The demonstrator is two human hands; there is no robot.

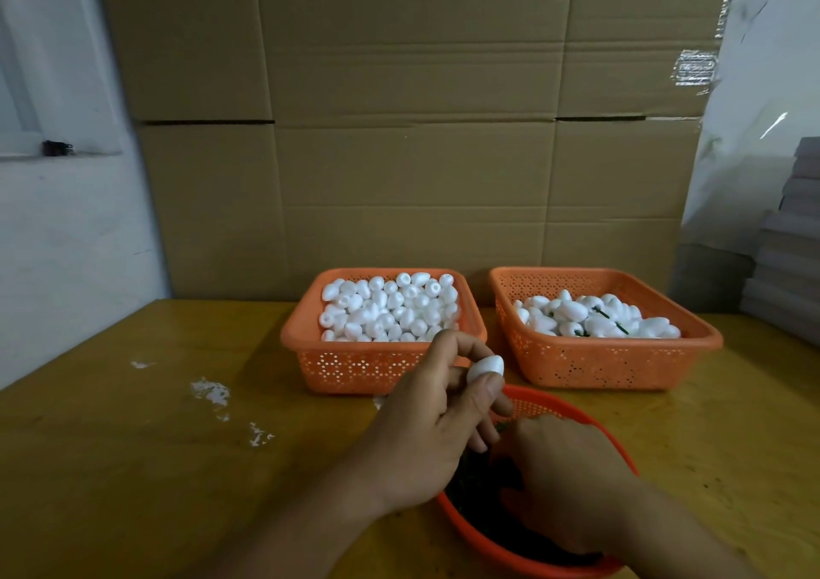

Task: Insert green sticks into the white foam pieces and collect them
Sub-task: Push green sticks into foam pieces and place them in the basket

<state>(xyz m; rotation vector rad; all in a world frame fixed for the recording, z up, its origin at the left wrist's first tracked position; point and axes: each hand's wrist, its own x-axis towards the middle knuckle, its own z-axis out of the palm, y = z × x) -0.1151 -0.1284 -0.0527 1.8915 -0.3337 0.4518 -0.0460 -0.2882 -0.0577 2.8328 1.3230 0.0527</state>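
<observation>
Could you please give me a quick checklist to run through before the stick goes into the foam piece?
1. Foam piece pinched in left hand: ok.
2. Right hand in the round basket of green sticks: ok.
3. Stick actually gripped: cannot tell, fingers hidden.
4. Foam hole facing the right hand: cannot tell.
5. Right basket with finished pieces has room: ok.
6. Left basket stocked with plain foam: ok.

My right hand hides its own fingers inside the round basket. I can't tell what they hold. The basket's near rim is cut off by the frame edge.
</observation>
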